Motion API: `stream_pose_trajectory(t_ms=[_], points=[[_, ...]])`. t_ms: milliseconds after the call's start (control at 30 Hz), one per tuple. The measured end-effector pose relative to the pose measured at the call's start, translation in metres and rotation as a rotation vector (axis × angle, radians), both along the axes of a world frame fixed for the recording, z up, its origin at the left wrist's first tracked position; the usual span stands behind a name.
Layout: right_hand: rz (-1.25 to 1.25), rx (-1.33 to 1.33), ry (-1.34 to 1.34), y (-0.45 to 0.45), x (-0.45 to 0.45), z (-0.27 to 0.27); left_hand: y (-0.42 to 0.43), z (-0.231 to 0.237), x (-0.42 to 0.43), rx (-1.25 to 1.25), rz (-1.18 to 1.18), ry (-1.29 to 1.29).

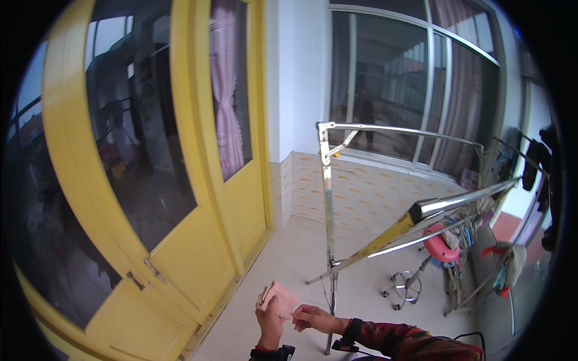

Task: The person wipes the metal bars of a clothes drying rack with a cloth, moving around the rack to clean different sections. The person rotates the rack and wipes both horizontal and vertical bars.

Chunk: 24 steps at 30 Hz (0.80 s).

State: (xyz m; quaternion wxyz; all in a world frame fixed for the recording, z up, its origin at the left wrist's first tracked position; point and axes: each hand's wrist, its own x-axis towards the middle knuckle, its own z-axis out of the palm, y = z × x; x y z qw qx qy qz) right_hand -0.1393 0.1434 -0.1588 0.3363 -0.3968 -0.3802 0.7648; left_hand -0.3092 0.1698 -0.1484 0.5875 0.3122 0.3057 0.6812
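Note:
My left hand (271, 322) holds a folded pink cloth (283, 301) upright, low in the middle of the view. The cloth is in several layers, and part of it lies behind my fingers. At its lower right edge is my right hand (314, 318), fingers curled and fingertips pinched together on the cloth's border. Both wrists wear dark straps. A patterned red and dark sleeve covers my right forearm.
A metal rack frame (328, 194) stands ahead, a leg close beyond my right hand. Yellow glazed doors (189, 252) line the left. Right of the rack are a wheeled stool (408, 286), a red seat (440, 246) and hanging cloths (510, 266). A window (384, 85) is behind.

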Motion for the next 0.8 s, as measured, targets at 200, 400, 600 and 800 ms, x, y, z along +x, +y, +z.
stream_pose_trajectory(t_ms=[200,400,600,800], points=[[-0.254,0.149,-0.223,-0.029,0.062,0.023,0.018,0.077,0.031,0.158,-0.048,0.366],[-0.852,0.664,-0.625,-0.054,0.130,0.118,0.027,0.203,0.098,0.660,-0.007,0.554],[-1.363,1.784,-1.198,-0.090,0.200,0.282,-0.004,0.279,0.149,0.934,-0.075,0.565],[-1.142,1.878,-1.315,-0.063,0.205,0.351,0.000,0.229,0.186,0.874,-0.072,0.512]])
